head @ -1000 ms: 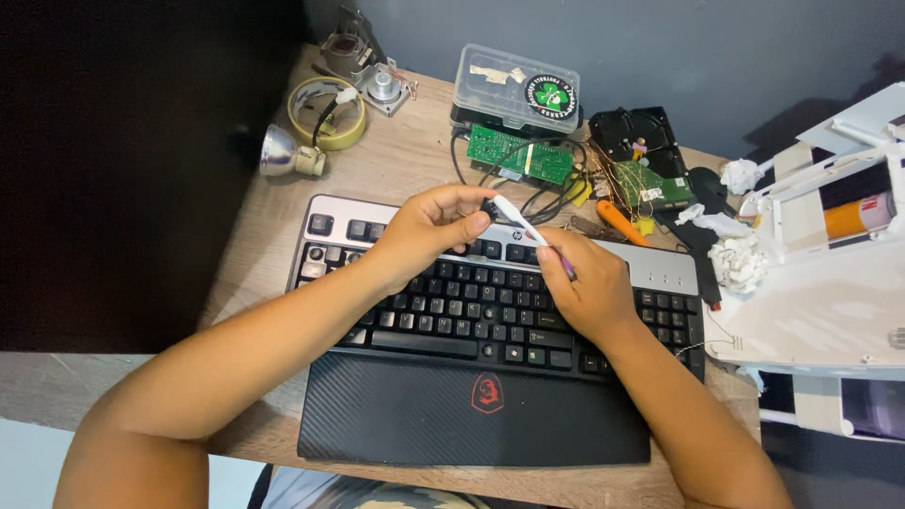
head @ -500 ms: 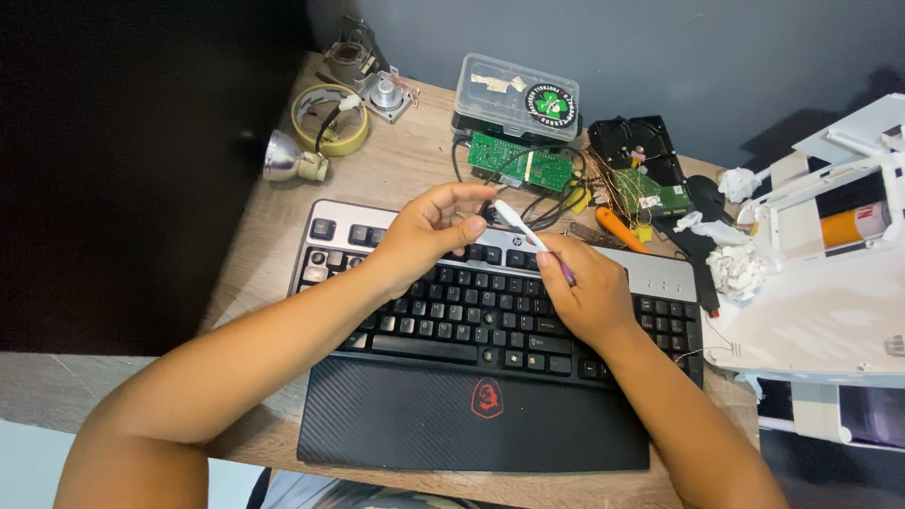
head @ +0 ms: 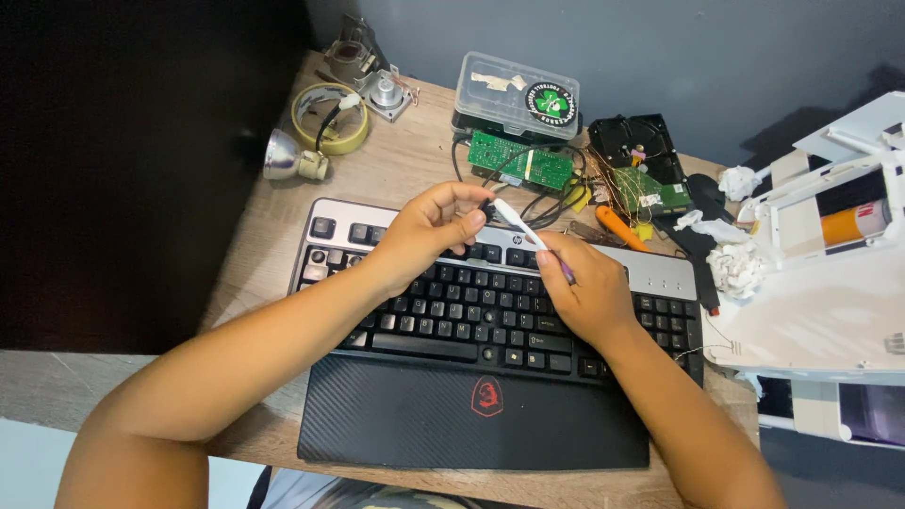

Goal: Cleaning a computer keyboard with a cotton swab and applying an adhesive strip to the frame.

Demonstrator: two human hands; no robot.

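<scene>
A black and silver keyboard lies on the wooden desk, with a black wrist rest in front of it. My left hand hovers over the keyboard's top row and pinches a small dark piece between thumb and fingers. My right hand holds a thin white tool like a pen; its tip meets the dark piece at my left fingertips. What exactly the piece is, I cannot tell.
Behind the keyboard lie a green circuit board, a clear plastic box, tangled wires, an orange-handled tool and a roll of tape. A lamp reflector sits at left. A white opened machine with crumpled tissues fills the right.
Both hands stay over the keyboard's top row; the left fingers have shifted slightly around the small piece. The view has moved a little.
</scene>
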